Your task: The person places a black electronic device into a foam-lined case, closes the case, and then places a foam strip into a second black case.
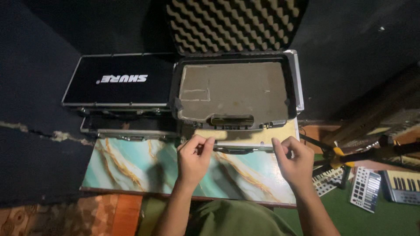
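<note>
An open hard case (295, 83) stands at the back of a small table, its lid up and lined with dark egg-crate foam (232, 24), its base filled by a flat grey foam pad (234, 89). It rests on a second flat case with a metal rim (245, 146). My left hand (194, 159) pinches at that lower case's front edge beside its dark handle. My right hand (294, 159) has its fingers curled on the same edge, further right. Whether either hand grips a latch is unclear.
A closed black case with white lettering (116, 81) lies on another case (127, 129) at the left. The table top (131, 168) is teal and gold marble-patterned. At the right stand a tripod (350, 153) and, on the green floor, a pad controller (365, 188) and a keyboard (404, 185).
</note>
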